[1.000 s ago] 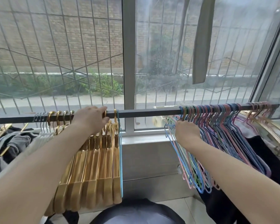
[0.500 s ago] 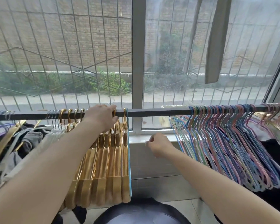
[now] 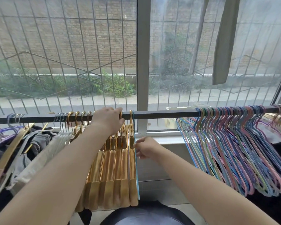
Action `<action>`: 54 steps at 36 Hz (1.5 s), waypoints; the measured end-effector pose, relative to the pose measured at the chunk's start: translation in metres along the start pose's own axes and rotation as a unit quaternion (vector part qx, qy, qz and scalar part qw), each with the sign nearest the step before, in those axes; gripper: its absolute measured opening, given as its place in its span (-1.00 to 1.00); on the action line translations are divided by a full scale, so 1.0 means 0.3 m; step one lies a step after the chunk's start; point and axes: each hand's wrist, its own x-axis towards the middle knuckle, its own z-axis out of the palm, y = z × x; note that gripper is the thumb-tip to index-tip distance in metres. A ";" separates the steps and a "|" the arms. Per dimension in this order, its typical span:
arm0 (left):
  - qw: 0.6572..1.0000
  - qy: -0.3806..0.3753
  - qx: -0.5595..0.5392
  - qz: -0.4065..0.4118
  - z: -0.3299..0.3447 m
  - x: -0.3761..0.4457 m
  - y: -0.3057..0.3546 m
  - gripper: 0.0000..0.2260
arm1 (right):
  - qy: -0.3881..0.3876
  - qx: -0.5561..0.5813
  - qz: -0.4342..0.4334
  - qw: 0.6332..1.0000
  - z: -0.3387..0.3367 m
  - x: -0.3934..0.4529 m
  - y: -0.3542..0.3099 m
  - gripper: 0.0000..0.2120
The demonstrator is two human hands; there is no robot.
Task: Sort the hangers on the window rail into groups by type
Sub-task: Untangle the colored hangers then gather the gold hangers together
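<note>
The rail (image 3: 161, 114) runs across the window, coloured wire hangers (image 3: 234, 143) bunched toward its right end, gold hangers (image 3: 113, 176) left of the middle. A moment ago the right hand (image 3: 146, 147) was among the coloured ones; it has crossed over and now pinches the lone blue hanger (image 3: 136, 159) at the gold group's right edge, likely to move it. The left hand (image 3: 109, 120) stays curled on the gold hooks.
</note>
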 end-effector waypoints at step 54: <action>0.949 0.127 -0.286 -0.027 -0.033 -0.127 0.124 -0.43 | 0.017 0.162 0.162 0.973 -0.176 -0.395 0.580 -0.61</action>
